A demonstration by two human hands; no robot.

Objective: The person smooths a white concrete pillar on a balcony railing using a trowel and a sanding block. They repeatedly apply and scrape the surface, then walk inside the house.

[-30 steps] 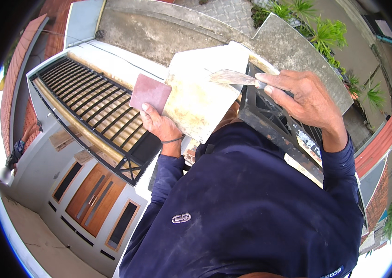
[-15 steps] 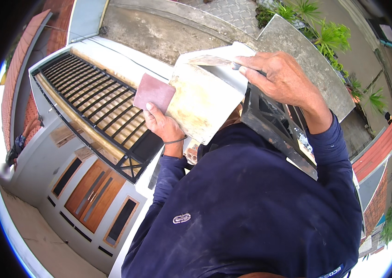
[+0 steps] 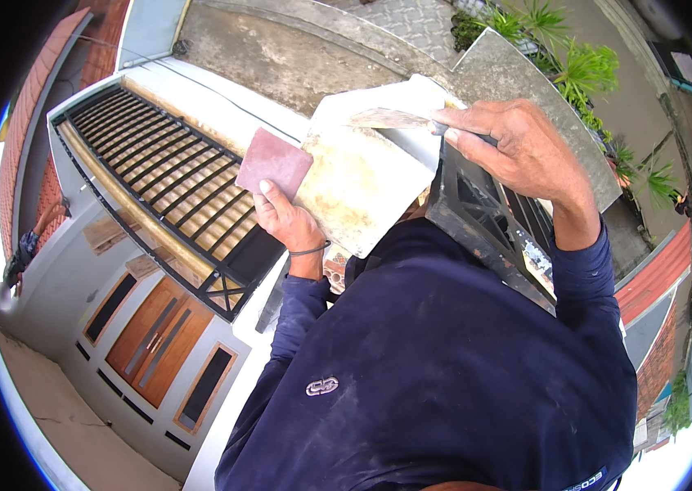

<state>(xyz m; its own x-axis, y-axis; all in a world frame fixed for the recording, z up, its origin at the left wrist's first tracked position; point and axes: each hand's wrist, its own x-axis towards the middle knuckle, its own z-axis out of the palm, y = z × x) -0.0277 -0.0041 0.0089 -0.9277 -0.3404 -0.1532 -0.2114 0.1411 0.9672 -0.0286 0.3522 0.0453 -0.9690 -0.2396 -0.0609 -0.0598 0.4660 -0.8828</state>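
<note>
So the biggest thing here is the dark blue shirt (image 3: 428,352), filling everything around 6 o'clock. Next up is a black railing (image 3: 162,184) over at 10 o'clock, then a rough grey concrete ledge (image 3: 268,61) at 11. There's a brown wooden door (image 3: 154,340) down at 8, and a black metal frame (image 3: 481,225) out at 3.

Just off the centre toward 12 sits a pale board (image 3: 358,188) with brownish stains, tilted in view. The right hand (image 3: 518,147) is up at 2 o'clock, thumb and fingers closed in a pinch on the dark handle of a scraper, more on that below. The left hand (image 3: 289,222) is at 10, thumb laid on a reddish pad; its other fingers are hidden, so can't tell how bent they are or if they've got the board too.

That reddish pad (image 3: 275,159) is squarish, at 11, overlapping the board's edge. The scraper (image 3: 395,119) has its blade between 12 and 1, aimed at 9; can't tell if it's touching the board
</note>
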